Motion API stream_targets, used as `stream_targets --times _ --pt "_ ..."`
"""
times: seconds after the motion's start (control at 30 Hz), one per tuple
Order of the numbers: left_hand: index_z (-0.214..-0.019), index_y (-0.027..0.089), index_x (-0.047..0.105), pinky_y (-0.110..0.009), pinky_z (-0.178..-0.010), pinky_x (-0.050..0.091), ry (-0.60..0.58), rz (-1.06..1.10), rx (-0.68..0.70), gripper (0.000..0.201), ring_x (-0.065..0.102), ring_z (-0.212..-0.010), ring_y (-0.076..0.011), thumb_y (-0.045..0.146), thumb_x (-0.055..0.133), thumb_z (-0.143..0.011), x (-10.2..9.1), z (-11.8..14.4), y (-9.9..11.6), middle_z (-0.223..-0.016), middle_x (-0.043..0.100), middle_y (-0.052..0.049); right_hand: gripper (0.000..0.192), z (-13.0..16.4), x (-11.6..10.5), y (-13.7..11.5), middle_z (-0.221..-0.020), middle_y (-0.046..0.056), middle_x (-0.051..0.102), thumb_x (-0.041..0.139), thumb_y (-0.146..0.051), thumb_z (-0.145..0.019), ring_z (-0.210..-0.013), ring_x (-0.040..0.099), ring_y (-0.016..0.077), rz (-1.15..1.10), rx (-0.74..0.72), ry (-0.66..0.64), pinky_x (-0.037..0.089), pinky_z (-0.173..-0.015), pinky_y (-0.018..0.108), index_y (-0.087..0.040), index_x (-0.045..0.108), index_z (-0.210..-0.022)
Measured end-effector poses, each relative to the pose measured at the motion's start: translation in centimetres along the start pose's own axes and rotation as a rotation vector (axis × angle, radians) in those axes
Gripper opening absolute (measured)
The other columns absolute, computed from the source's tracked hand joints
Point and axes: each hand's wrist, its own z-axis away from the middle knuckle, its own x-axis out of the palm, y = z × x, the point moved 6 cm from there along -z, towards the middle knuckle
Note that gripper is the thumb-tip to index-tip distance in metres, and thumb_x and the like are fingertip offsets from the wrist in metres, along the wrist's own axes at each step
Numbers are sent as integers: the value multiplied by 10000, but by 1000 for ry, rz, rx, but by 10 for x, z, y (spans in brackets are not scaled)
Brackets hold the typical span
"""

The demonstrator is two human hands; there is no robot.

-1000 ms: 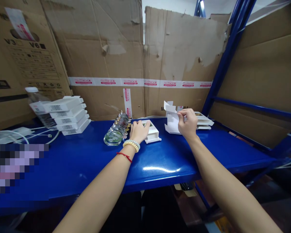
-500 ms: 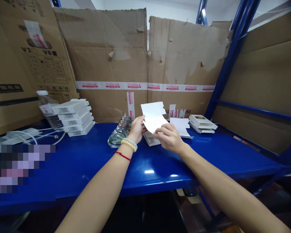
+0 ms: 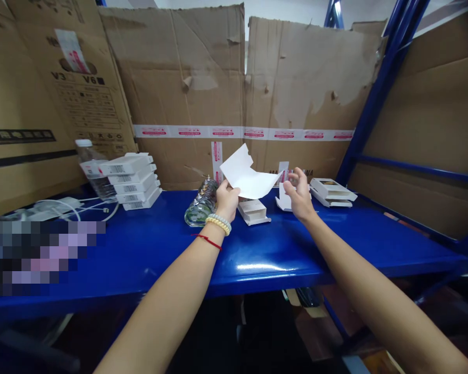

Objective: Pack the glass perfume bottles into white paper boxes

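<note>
A creased white card sheet [image 3: 253, 176] with a notched edge is pinched at its lower left by my left hand [image 3: 228, 201]. To its right, my right hand [image 3: 299, 196] is raised with the fingers apart, holding nothing. Below the sheet, a small white box [image 3: 253, 212] rests on the blue shelf [image 3: 265, 259]. Another folded white card piece [image 3: 284, 200] lies behind my right hand, partly covered by it. Left of my left hand stands a row of clear glass-like ornaments [image 3: 201, 203] with metal tops.
Stacked white boxes [image 3: 134, 182] stand at the left beside a plastic bottle [image 3: 91, 169] and white cables [image 3: 68, 208]. More white boxes [image 3: 333, 192] are stacked at the right. Tall cardboard [image 3: 179, 93] closes off the back, and a blue post [image 3: 374, 98] rises at the right.
My right hand has let go of the white sheet and moved right, its fingers spreading. The sheet has tilted in my left hand, and the small box below shows more. The view has shifted slightly.
</note>
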Motion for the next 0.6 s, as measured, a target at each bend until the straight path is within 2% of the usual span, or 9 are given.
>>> stream_targets --times 0.1,0.17,0.33,0.43,0.53,0.6 --pt "-979 147 610 -357 -785 565 -65 0 19 468 685 -898 -231 -3 516 -547 7 5 1 -889 723 -63 675 1 24 6 -1172 121 566 527 -686 -754 -965 600 262 -284 150 -246 541 -699 418 -239 421 -1249" --pt "-1008 141 615 -352 -787 563 -127 -18 23 492 682 -896 -225 -3 497 -552 13 9 1 -940 722 -71 620 0 37 0 -1125 100 595 598 -659 -722 -920 615 241 -399 188 -308 556 -669 386 -244 465 -1162" --pt "-1195 174 577 -338 -697 551 -231 -155 -81 590 676 -789 -201 56 498 -623 19 17 1 -1056 693 -70 546 -13 70 -18 -1025 41 630 646 -586 -716 -825 644 213 -575 311 -302 583 -674 416 -275 444 -1116" --pt "-1215 183 570 -308 -667 517 -260 -267 -92 530 662 -770 -193 167 552 -685 16 20 4 -1040 680 -69 583 -15 84 -21 -988 9 630 674 -520 -708 -795 643 200 -588 330 -303 584 -657 397 -312 410 -1185" --pt "-1175 164 569 -299 -702 496 -288 -345 -64 467 651 -782 -189 316 602 -735 13 20 2 -987 670 -74 652 -10 87 -17 -1022 9 631 694 -474 -693 -827 634 201 -603 298 -314 575 -675 373 -334 396 -1256" --pt "-1148 141 553 -299 -742 489 -293 -388 -14 520 647 -822 -197 408 673 -717 11 18 1 -977 663 -91 684 -5 83 -17 -1050 25 638 714 -449 -677 -871 630 215 -594 232 -319 565 -713 369 -320 407 -1274"
